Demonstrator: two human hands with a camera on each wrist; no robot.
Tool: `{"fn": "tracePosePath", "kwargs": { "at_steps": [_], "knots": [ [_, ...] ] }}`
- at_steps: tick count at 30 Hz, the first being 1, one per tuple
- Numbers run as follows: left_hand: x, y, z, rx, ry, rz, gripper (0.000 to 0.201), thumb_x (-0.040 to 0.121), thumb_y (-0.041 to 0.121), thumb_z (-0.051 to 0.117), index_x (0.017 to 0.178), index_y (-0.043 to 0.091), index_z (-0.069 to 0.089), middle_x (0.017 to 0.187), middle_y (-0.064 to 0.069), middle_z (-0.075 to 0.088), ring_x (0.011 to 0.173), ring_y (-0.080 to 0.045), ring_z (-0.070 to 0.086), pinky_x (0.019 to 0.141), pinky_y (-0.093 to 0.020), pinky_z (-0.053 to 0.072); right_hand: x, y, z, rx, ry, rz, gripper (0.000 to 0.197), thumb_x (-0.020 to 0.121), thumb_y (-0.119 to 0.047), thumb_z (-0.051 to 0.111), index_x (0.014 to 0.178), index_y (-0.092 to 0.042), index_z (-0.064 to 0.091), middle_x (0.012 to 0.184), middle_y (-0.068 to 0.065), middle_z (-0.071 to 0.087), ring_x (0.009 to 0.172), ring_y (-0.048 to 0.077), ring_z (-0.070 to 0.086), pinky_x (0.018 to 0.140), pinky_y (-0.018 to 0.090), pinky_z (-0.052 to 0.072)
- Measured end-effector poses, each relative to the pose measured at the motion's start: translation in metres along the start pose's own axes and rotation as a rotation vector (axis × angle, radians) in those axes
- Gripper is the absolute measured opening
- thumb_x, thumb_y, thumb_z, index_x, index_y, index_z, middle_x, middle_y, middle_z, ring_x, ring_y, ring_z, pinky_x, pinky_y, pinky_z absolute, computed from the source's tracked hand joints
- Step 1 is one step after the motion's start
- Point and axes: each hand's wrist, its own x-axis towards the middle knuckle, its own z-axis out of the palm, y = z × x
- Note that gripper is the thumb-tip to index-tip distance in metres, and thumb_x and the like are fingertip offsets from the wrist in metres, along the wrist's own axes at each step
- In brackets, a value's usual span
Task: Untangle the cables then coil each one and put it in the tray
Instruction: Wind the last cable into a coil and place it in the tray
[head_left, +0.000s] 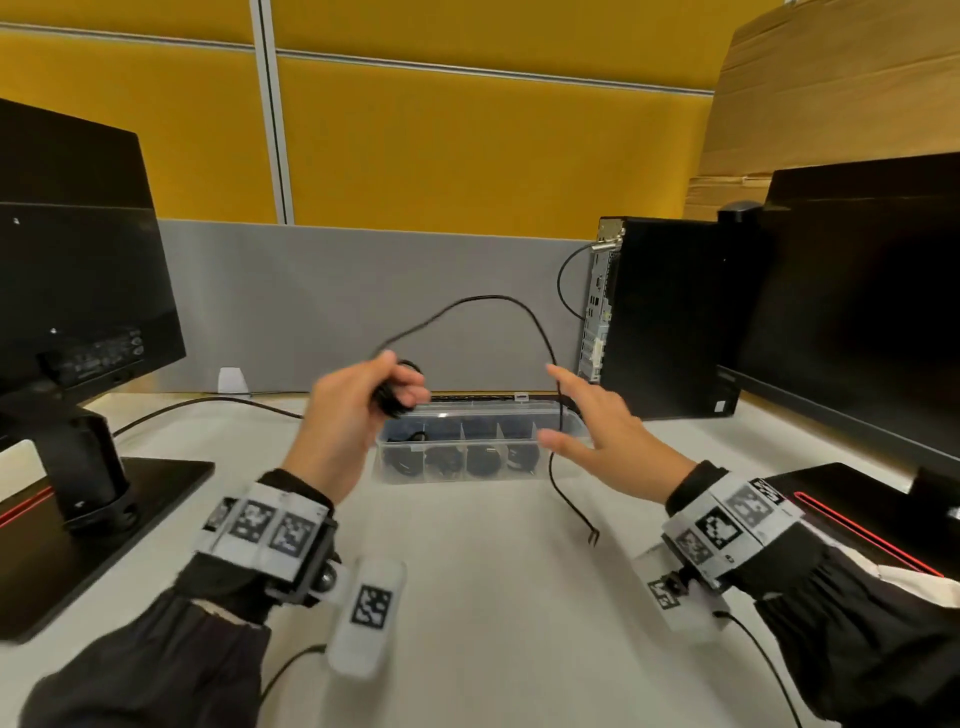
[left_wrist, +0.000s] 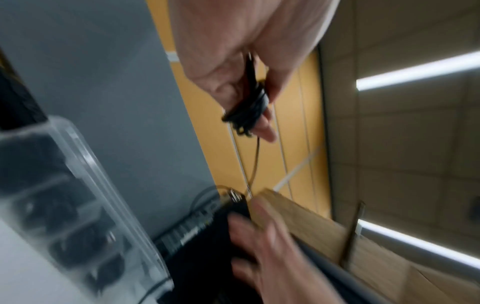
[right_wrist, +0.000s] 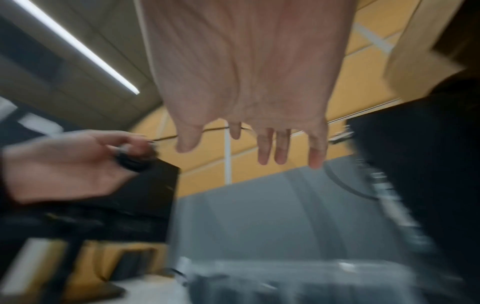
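Note:
My left hand grips a small coil of thin black cable above the left end of the tray; the coil shows pinched between its thumb and fingers. From the coil the loose cable arcs up and right, then drops past my right hand to a free end over the desk. My right hand is spread, fingers straight, holding nothing. The clear plastic tray has several compartments with dark coiled cables inside.
A black monitor on its stand is at the left, a desktop tower and second monitor at the right. A grey partition runs behind the tray. A black cable lies on the white desk.

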Motion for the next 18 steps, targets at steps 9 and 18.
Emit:
{"fn": "tracePosePath", "kwargs": {
  "at_steps": [9,18],
  "knots": [
    [-0.033,0.005,0.033,0.073,-0.325,-0.150,0.031,0.092,0.019,0.046,0.069,0.003,0.059,0.067,-0.006,0.062,0.058,-0.015,0.056,0.060,-0.018,0.049,-0.002,-0.059,0.002,0.164,0.691,-0.377,0.028,0.091,-0.035,0.053,0.114,-0.019,0.049,0.104,-0.004,0.050,0.092,0.006,0.047,0.077,0.018,0.040],
    [-0.041,0.028,0.053,-0.226,-0.300,0.013,0.038,0.089,0.025,0.043,0.080,0.000,0.069,0.080,-0.015,0.067,0.077,-0.018,0.068,0.076,-0.022,0.055,-0.004,-0.067,0.013,0.133,0.235,-0.374,0.023,0.101,-0.028,0.030,0.088,-0.018,0.046,0.066,-0.009,0.056,0.058,0.003,0.048,0.070,0.025,0.040]
  ]
}}
